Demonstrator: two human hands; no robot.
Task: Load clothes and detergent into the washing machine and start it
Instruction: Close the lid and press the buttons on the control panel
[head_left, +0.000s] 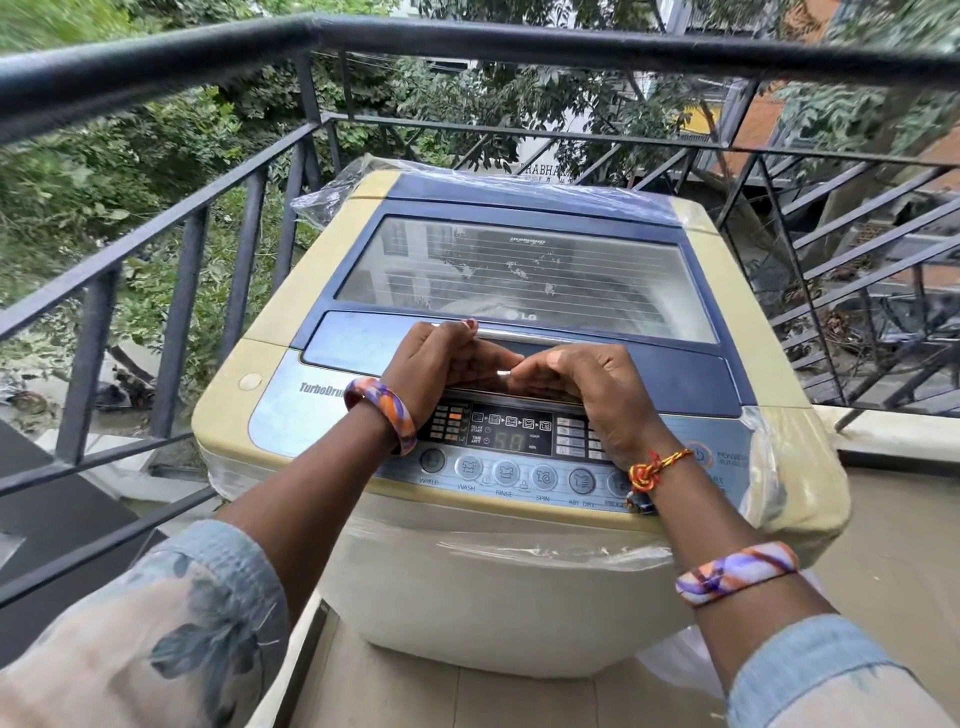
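Standing against a black balcony railing (156, 218), the washing machine (498, 545) is seen with its lid (519, 270) closed. The lid's front handle (540, 336) is gripped by the left hand (441, 364) and right hand (587, 395), fingers curled under it, above the control panel (514, 447).

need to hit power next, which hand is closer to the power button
Right. The right hand sits at the lid's front edge, its wrist just beside the power button. The left hand is further off, across the display toward the machine's other side.
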